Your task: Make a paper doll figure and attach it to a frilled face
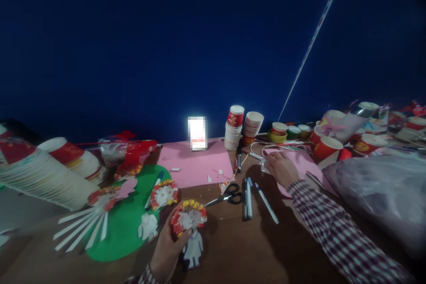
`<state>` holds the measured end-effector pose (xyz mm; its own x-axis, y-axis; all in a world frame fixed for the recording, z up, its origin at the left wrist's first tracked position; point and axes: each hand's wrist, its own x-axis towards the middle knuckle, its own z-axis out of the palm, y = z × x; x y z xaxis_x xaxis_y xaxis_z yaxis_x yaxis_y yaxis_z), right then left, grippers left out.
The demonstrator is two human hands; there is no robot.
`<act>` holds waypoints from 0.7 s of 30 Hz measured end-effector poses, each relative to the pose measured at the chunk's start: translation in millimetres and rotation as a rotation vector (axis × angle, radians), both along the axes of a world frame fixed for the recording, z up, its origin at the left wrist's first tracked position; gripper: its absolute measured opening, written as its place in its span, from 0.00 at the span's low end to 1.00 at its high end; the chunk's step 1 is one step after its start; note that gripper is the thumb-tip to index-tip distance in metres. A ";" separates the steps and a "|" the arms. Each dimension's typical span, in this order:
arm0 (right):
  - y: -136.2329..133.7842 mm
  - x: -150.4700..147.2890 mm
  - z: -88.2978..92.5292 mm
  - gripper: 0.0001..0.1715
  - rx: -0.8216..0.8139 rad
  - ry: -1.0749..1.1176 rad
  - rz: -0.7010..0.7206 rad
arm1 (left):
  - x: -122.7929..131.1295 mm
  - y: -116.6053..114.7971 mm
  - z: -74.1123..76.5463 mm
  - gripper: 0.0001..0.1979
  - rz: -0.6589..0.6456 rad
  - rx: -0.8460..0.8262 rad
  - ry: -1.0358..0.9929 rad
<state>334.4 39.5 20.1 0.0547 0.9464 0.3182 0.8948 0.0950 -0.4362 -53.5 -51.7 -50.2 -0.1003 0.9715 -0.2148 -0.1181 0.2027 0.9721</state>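
Observation:
My left hand (168, 246) is closed around the edge of a paper doll (193, 248), with the thumb across its front. The doll has a round drawn head ringed in red and yellow and a white cut-out body hanging below. My right hand (281, 168) reaches forward over a pink sheet (304, 162), fingers curled down at a small white item (264, 166) beside a white cord; its kind is unclear. Between the hands lie black-handled scissors (233, 194), several markers (247, 199) and a pen (268, 204).
Another pink sheet (196, 173) with paper scraps lies ahead, bearing a bright blurred block. On the green sheet (120, 230) lie further cut-outs (163, 194). Stacked paper cups (233, 135) stand at the back; more stacks (43, 173) lean left. A plastic bag (382, 195) bulges at right.

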 end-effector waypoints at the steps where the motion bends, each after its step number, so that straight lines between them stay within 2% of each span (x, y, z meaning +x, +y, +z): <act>1: 0.3 1.5 3.4 0.12 0.020 0.090 -0.009 | -0.6 0.2 0.6 0.43 -0.019 -0.001 -0.007; 6: -4.9 5.9 21.9 0.22 0.033 0.618 -0.015 | 2.7 -1.3 5.8 0.41 0.041 0.012 -0.018; 11: -22.4 -2.7 28.2 0.19 -0.108 1.019 0.086 | 3.0 -1.0 6.1 0.42 -0.005 -0.006 -0.038; 15: -32.9 -15.9 22.5 0.17 -0.202 1.192 0.097 | 0.0 0.4 5.7 0.43 -0.012 0.002 -0.064; 20: -45.8 -38.1 21.5 0.15 -0.280 1.263 0.092 | 0.4 0.4 6.9 0.40 -0.064 0.004 -0.056; 21: -49.5 -43.8 22.2 0.15 -0.298 1.266 0.097 | 1.3 0.1 7.9 0.40 -0.020 0.026 -0.074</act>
